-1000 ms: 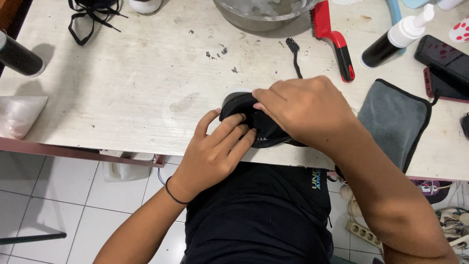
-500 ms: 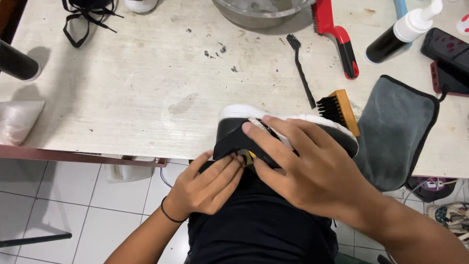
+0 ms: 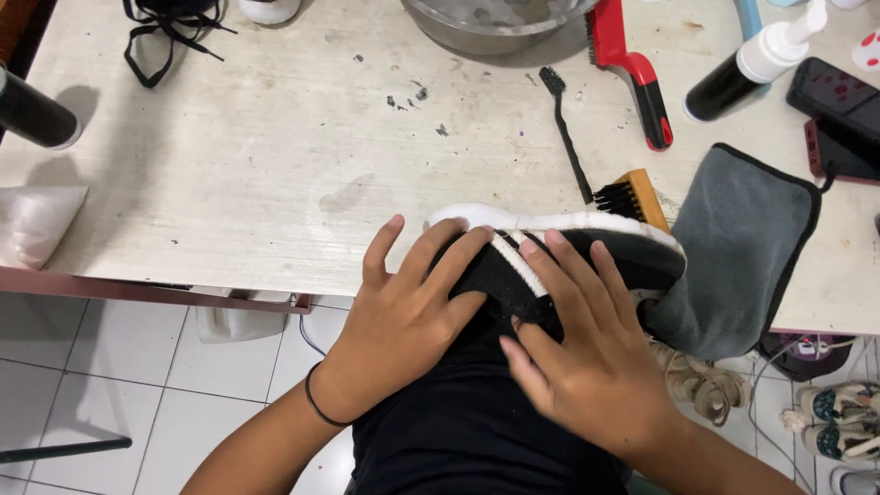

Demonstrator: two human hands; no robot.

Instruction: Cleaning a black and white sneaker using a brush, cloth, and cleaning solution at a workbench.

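Grip: both my hands lie spread over a black shoe (image 3: 632, 257) with white stripes and a white sole, pressing it against my lap at the worktop's near edge; fingers are splayed wide, flat on the upper, not curled round it.
Left hand: my left hand (image 3: 408, 316) covers the shoe's end at 9 o'clock, fingertips reaching the white sole rim.
Right hand: my right hand (image 3: 587, 353) lies across the middle, fingers pointing to 11 o'clock over the stripes.
Shoe: on its side, sole toward 12 o'clock, half over the worktop (image 3: 229, 156) edge.
Cloth: a grey cloth (image 3: 752, 247) touches the shoe at 3 o'clock and hangs off the edge.
Brushes: a wooden brush (image 3: 637, 197) sits just beyond the sole at 12 o'clock; a thin black brush (image 3: 568, 137) and a red-handled brush (image 3: 632, 69) lie farther out.
Farther: a metal bowl (image 3: 486, 23) at 12 o'clock, a black pump bottle (image 3: 747, 69) at 2 o'clock, black laces (image 3: 170, 27) at 10 o'clock.
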